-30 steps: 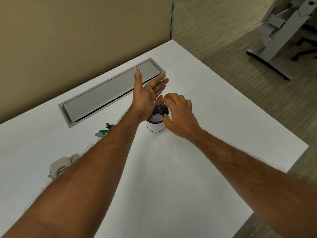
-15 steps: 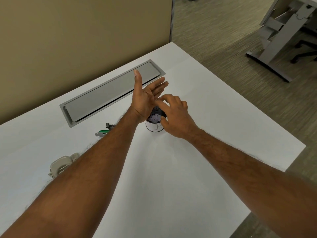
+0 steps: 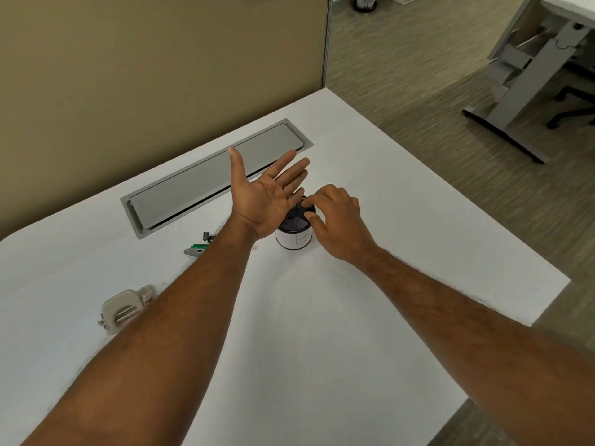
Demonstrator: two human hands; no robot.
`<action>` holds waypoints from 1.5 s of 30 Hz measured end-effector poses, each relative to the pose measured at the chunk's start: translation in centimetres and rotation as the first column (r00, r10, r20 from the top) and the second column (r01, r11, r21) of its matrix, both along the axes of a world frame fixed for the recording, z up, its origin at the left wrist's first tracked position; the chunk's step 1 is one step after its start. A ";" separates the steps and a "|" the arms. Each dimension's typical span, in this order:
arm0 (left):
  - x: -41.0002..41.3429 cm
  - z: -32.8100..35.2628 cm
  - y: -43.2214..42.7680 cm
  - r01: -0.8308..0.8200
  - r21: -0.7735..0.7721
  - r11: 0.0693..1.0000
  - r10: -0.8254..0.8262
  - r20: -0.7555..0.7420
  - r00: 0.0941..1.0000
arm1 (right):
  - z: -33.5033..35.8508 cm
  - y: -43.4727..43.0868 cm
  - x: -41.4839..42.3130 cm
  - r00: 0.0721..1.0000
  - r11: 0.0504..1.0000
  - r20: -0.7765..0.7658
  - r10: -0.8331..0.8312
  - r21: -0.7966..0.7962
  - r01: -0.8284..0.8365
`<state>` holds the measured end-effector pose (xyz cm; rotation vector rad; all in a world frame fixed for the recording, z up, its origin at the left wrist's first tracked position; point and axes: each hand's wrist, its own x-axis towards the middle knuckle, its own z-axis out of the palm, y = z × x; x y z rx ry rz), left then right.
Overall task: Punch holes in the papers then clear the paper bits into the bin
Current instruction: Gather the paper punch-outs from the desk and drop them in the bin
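Basically late stage, cleanup nearly done by the look of it. Nearest on the white surface [image 3: 306,333] there were no papers and no loose bits that I could make out, so punching looked finished, or the sheets sat out of view, can't tell which. Left of the left forearm sat a beige hole punch [image 3: 124,309], untouched, resting flat. Further in, a small green and grey tool [image 3: 196,249] lay just beside the left wrist, partly hidden, can't tell what it was. Then the small white bin [image 3: 294,238], upright, mid-surface, dark inside with pale specks that I'd judge were paper bits already dropped in. Left hand [image 3: 264,201] was held palm-up, fingers spread and flat, hovering over the bin's left rim, holding nothing I could see. Right hand [image 3: 335,217] sat at the bin's right rim, fingers curled with fingertips [image 3: 307,215] drawn together over the opening, as if brushing or pinching off last bits; whether anything was between them was too small to tell. Beyond, a grey cable hatch [image 3: 206,185] set flush in the surface, closed, then the tan partition [image 3: 145,66]. Judgement: bits mostly in the bin, left was only shaking off any residue from the palm and a check of the surface
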<state>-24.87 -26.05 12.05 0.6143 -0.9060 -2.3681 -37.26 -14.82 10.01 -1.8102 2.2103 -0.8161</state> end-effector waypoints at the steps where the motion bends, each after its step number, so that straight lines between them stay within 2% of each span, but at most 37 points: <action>1: 0.4 0.0 0.1 -0.017 0.013 1.000 0.018 -0.018 1.000 | 0.1 0.1 0.0 0.999 1.000 0.036 0.021 -0.009 -0.021; 4: 2.2 -0.2 0.8 -0.074 0.052 0.996 0.078 -0.084 0.993 | 0.5 0.2 0.3 0.976 0.996 0.217 0.036 -0.085 -0.017; 8: 5.5 -0.8 2.3 -0.173 0.145 0.974 0.196 -0.166 0.966 | 0.8 0.4 1.2 0.873 0.976 0.484 -0.059 -0.154 0.152; 15: 14.2 -2.0 6.5 -0.285 0.165 0.944 0.302 -0.092 0.949 | 0.2 3.0 4.6 0.776 0.959 0.623 -0.097 -0.152 0.241; 19: 19.7 -2.5 8.7 -0.358 0.170 0.918 0.366 -0.017 0.931 | -1.4 5.1 8.8 0.785 0.974 0.609 -0.114 -0.086 0.208; 26: 27.6 -2.4 12.3 -0.392 0.047 0.919 0.370 0.240 0.897 | -3.2 8.9 16.8 0.845 0.999 0.532 -0.045 0.004 0.051; 32: 33.6 -4.3 16.2 -0.438 -0.110 0.892 0.432 0.495 0.754 | -4.9 11.1 23.0 0.900 0.988 0.418 0.121 0.037 -0.150; 37: 36.6 -5.9 18.8 -0.475 -0.185 0.860 0.491 0.554 0.672 | -6.4 12.4 26.4 0.908 0.952 0.343 0.243 0.093 -0.290; 42: 38.2 -7.4 20.2 -0.541 -0.130 0.831 0.517 0.539 0.665 | -8.4 12.9 28.2 0.905 0.891 0.295 0.307 0.245 -0.383; 45: 38.8 -8.4 20.5 -0.583 -0.062 0.810 0.528 0.511 0.679 | -9.6 12.6 29.5 0.884 0.816 0.177 0.433 0.340 -0.468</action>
